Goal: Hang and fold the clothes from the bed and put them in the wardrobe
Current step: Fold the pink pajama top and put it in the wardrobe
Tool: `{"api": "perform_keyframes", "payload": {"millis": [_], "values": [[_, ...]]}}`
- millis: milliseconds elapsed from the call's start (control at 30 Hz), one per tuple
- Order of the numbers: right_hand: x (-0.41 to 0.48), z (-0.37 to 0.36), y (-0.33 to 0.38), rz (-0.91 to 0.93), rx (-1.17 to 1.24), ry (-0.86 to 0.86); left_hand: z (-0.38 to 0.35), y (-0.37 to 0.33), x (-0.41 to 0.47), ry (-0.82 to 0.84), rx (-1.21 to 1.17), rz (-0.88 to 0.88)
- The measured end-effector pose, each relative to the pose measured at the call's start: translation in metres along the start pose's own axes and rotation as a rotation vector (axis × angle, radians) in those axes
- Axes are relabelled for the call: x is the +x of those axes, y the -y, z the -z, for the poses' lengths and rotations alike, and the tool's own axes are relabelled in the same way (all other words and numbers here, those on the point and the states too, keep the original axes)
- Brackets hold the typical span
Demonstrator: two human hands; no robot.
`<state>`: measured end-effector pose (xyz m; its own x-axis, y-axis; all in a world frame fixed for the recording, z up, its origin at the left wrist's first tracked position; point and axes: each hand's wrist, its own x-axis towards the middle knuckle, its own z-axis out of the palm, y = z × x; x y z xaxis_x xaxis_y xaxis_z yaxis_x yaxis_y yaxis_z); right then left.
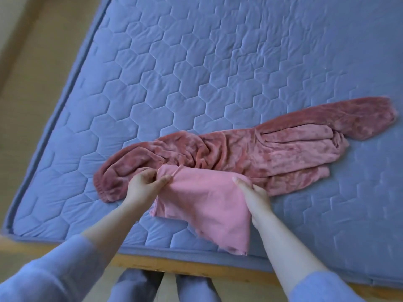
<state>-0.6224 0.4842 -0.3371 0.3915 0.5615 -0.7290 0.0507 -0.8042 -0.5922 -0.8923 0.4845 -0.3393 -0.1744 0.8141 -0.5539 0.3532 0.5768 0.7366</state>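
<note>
Fold – early | left hand (142, 185), right hand (253, 192) pinching light pink thin cloth garment (207, 199) | dusty-rose fleece garment (250, 153) unfolded on blue quilted mattress (196, 62) – wardrobe pending

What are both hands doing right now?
Left hand: pinching the light pink cloth at its corner.
Right hand: gripping the same cloth's other edge.

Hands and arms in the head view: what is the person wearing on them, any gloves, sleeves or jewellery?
No gloves: the left hand and right hand are bare, no rings, watch or bracelet visible. The left sleeve and right sleeve are plain blue-grey fabric, ending well short of the wrists, so the forearms are uncovered.
</note>
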Motion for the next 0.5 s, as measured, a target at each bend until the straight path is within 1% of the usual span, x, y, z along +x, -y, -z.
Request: {"api": "perform_keyframes", "payload": {"millis": [100, 233, 333, 400, 433, 500], "values": [[0.026, -0.006, 0.018, -0.005, 0.050, 0.023, -0.006, -0.009, 0.032, -0.012, 0.010, -0.020], [0.048, -0.012, 0.036, -0.019, 0.081, 0.091, -0.017, -0.021, 0.067, -0.024, -0.038, 0.025], [0.055, -0.018, 0.042, -0.042, 0.092, 0.179, -0.023, -0.026, 0.079, 0.067, -0.050, 0.076], [0.057, -0.023, 0.042, -0.048, 0.018, 0.179, -0.026, -0.024, 0.078, 0.153, -0.040, 0.157], [0.057, -0.024, 0.040, -0.032, -0.075, 0.143, -0.026, -0.021, 0.076, 0.191, -0.049, 0.213], [0.058, -0.023, 0.037, 0.010, -0.367, 0.005, -0.027, -0.013, 0.072, 0.247, -0.074, 0.296]]}}
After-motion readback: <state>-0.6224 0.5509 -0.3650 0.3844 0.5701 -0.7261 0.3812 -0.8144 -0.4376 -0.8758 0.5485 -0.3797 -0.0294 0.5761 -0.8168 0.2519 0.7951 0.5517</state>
